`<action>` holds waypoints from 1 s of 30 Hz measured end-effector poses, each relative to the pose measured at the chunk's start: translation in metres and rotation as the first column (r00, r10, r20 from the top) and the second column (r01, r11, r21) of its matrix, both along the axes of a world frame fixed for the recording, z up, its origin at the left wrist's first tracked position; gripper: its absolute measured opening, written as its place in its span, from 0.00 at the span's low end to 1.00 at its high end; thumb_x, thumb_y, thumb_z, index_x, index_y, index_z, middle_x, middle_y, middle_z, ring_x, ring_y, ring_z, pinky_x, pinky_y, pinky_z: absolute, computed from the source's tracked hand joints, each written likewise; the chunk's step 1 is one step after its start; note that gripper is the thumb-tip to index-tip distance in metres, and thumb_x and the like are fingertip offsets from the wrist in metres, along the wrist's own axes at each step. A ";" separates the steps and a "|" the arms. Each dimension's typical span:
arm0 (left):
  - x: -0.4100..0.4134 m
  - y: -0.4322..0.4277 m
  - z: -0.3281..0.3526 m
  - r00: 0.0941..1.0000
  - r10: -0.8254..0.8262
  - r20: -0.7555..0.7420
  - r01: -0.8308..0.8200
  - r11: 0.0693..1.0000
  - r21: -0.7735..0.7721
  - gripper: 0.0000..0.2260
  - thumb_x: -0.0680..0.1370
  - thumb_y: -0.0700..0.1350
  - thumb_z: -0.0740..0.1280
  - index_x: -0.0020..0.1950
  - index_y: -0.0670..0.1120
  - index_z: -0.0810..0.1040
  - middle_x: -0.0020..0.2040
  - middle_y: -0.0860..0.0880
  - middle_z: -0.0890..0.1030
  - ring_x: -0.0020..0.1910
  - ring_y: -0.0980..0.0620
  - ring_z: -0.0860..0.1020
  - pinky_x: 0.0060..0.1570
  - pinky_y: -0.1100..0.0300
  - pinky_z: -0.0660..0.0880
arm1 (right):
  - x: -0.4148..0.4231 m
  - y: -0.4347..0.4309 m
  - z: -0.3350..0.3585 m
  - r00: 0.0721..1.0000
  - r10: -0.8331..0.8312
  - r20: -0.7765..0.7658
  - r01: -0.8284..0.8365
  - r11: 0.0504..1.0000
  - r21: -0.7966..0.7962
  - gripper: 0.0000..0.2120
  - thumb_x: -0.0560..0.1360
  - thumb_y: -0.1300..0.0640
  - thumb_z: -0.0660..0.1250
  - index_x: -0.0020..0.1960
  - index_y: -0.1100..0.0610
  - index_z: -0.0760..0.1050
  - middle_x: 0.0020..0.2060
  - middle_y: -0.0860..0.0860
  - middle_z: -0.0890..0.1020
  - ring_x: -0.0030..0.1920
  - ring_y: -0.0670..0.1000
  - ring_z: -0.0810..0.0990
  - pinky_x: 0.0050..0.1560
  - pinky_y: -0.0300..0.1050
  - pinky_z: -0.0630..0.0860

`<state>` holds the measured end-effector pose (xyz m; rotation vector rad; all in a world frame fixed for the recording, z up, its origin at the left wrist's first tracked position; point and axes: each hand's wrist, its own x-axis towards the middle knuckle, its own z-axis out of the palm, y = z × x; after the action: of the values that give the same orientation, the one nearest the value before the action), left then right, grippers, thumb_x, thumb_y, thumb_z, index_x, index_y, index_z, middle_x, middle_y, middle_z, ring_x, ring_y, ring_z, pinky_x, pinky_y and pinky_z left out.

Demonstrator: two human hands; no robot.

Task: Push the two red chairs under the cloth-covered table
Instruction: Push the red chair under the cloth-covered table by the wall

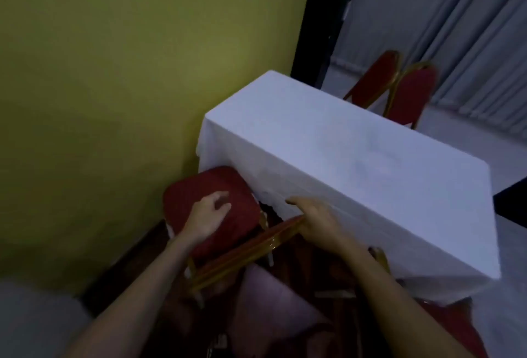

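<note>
The table [356, 158] under a white cloth stands against the yellow wall. A red chair [199, 195] with a gold frame sits at the table's near left corner, its seat partly beneath the cloth edge. My left hand [208, 215] rests on the red seat cushion with its fingers loosely spread. My right hand [316, 223] lies over the right end of the gold backrest rail [251, 246] and holds it. To the right, the cloth hides most of a second red chair [456, 326]; only a gold tip and some red show.
Two more red chairs [399, 89] stand at the table's far side, in front of grey curtains [479, 44]. The yellow wall [128, 72] closes off the left. A dark baseboard runs along the floor by the chair. Patterned red carpet [285, 315] lies below me.
</note>
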<state>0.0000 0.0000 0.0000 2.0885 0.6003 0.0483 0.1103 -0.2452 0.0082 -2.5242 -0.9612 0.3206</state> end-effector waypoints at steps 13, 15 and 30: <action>-0.068 -0.037 -0.052 0.941 -0.276 -0.197 0.244 0.954 -0.173 0.22 0.73 0.67 0.63 0.61 0.57 0.79 0.59 0.55 0.81 0.48 0.55 0.82 0.51 0.52 0.76 | 0.001 0.020 -0.050 0.951 0.303 0.069 -0.234 0.845 -0.481 0.19 0.73 0.64 0.63 0.60 0.49 0.76 0.51 0.50 0.82 0.53 0.55 0.79 0.57 0.54 0.71; -0.076 -0.046 -0.052 0.930 -0.313 -0.192 0.310 0.950 -0.050 0.28 0.70 0.68 0.67 0.67 0.58 0.74 0.62 0.58 0.78 0.50 0.58 0.81 0.49 0.57 0.77 | 0.000 0.017 -0.046 0.941 0.329 0.072 -0.256 0.838 -0.481 0.19 0.74 0.64 0.63 0.62 0.50 0.75 0.52 0.52 0.82 0.54 0.56 0.79 0.55 0.54 0.73; -0.150 -0.117 -0.049 0.791 -0.485 -0.373 0.558 0.823 0.112 0.31 0.74 0.40 0.67 0.75 0.55 0.64 0.39 0.53 0.79 0.33 0.63 0.77 0.34 0.81 0.65 | -0.062 -0.080 -0.060 0.887 0.461 -0.021 -0.417 0.782 -0.463 0.13 0.70 0.60 0.65 0.54 0.56 0.79 0.47 0.55 0.81 0.47 0.57 0.80 0.40 0.46 0.72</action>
<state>-0.1502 -0.1166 -0.0492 2.4330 0.1832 -0.5962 0.0481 -0.3250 -0.0523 -2.7071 -1.6961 0.6394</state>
